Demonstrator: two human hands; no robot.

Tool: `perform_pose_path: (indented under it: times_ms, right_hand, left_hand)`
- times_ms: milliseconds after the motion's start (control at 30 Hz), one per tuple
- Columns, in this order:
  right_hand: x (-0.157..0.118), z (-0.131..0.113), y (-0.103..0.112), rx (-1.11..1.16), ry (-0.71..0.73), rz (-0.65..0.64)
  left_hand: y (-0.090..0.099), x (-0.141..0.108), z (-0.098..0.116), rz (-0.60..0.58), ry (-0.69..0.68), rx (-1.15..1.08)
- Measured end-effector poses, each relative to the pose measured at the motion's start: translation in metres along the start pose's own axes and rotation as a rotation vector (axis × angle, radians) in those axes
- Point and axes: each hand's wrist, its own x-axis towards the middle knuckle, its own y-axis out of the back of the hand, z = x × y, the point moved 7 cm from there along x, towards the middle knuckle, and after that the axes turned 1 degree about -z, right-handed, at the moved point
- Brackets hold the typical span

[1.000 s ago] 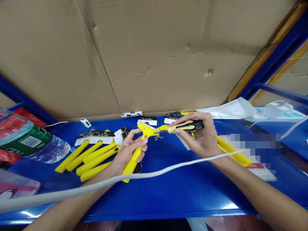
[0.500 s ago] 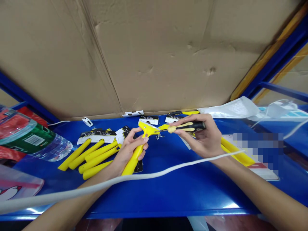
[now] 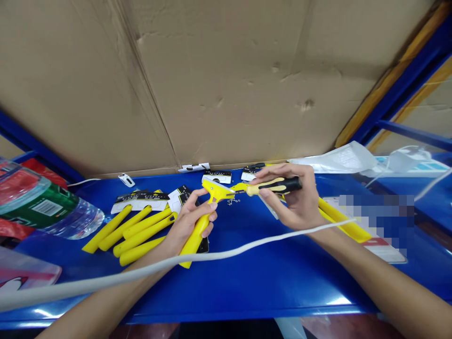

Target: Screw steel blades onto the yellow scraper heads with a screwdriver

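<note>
My left hand [image 3: 192,219] is closed around the handle of a yellow scraper [image 3: 196,235], its wide head tilted up and away from me. In my right hand [image 3: 303,197] is a screwdriver [image 3: 273,185] with a black and cream handle, lying nearly level. The screwdriver's shaft reaches left to the scraper's head; whether its tip sits in a screw is too small to tell. Just beyond, small metal screws [image 3: 231,202] lie loose on the blue table [image 3: 247,282]. Several yellow handles [image 3: 144,233] lie side by side left of my left hand.
Black and white packaging cards [image 3: 141,201] lie behind the handles. A large bottle [image 3: 49,202] stands at the left. A white cable [image 3: 247,249] crosses in front of my forearms. More yellow pieces [image 3: 348,223] lie at the right, near a white plastic bag [image 3: 328,160]. Cardboard [image 3: 229,84] walls the back.
The scraper and screwdriver keep almost the same pose against each other. My right hand's fingers have shifted slightly around the screwdriver handle. The whole view has moved a little.
</note>
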Motion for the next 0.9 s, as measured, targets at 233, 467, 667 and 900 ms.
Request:
perform_pose_path:
  times_ms: [233,467,667,900]
  right_hand:
    - [0.000,0.003,0.005,-0.130,-0.048,0.070]
    - [0.002,0.008,-0.003,0.086,-0.070,-0.060]
    - [-0.002,-0.002,0.000,-0.057,0.009,-0.064]
    - [-0.001,-0.004,-0.004,-0.085,0.076,-0.095]
  left_hand:
    - [-0.001,-0.001,0.002,-0.010,-0.012,0.000]
    - [-0.002,0.000,-0.001,-0.045,-0.019,0.055]
    - [-0.005,0.000,-0.001,-0.044,-0.005,0.060]
    - [0.000,0.001,0.000,-0.011,-0.004,0.041]
